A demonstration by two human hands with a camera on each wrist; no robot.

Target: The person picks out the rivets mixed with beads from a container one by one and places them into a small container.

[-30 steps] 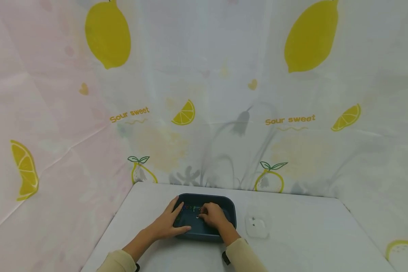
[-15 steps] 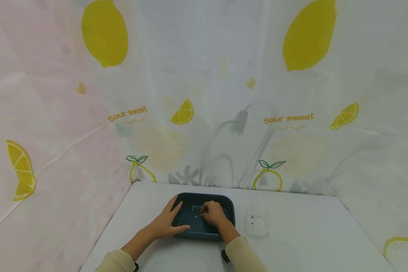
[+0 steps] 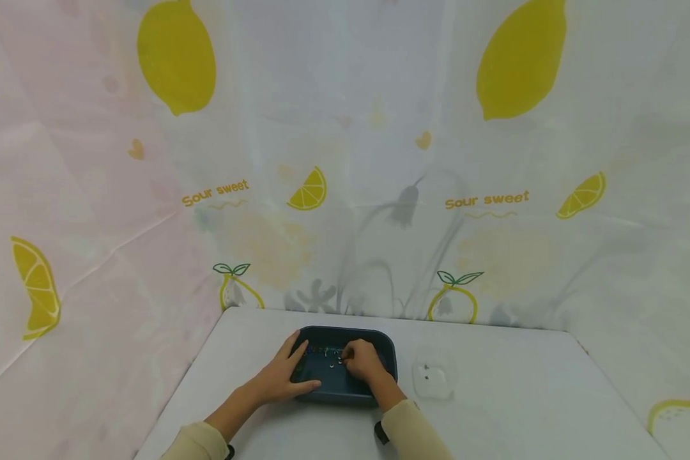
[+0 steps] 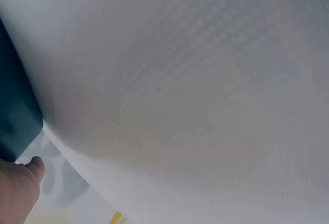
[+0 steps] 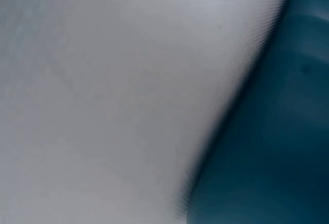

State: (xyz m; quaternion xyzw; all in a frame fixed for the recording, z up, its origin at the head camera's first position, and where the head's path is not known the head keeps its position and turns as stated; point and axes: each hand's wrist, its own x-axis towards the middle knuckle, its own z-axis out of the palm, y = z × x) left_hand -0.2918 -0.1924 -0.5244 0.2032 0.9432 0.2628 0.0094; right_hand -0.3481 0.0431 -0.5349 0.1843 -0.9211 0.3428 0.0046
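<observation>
A dark blue rectangular tray point(image 3: 340, 399) stands on the white table, holding several tiny items near its back. Among them are coloured bits point(image 3: 316, 349) in a row at the left and small shiny pieces point(image 3: 331, 366) in the middle. My left hand point(image 3: 278, 378) rests spread along the tray's left side, thumb straight over the front rim. In the left wrist view, part of that hand point(image 4: 18, 190) shows against the tray's outer wall point(image 4: 15, 90). Inside the tray, my right hand point(image 3: 363, 361) has curled fingers beside the shiny pieces; I cannot tell whether they pinch one.
Right of the tray sits a clear square plastic container point(image 3: 435, 386) with a couple of small dark specks in it. A lemon-print cloth point(image 3: 345, 191) hangs behind and beside the table point(image 3: 512, 383). The right wrist view shows the tray's outer wall point(image 5: 267, 147) and tabletop.
My right fingers have shifted slightly right and drawn back, so more shiny pieces show beside them. The left hand keeps its place on the tray.
</observation>
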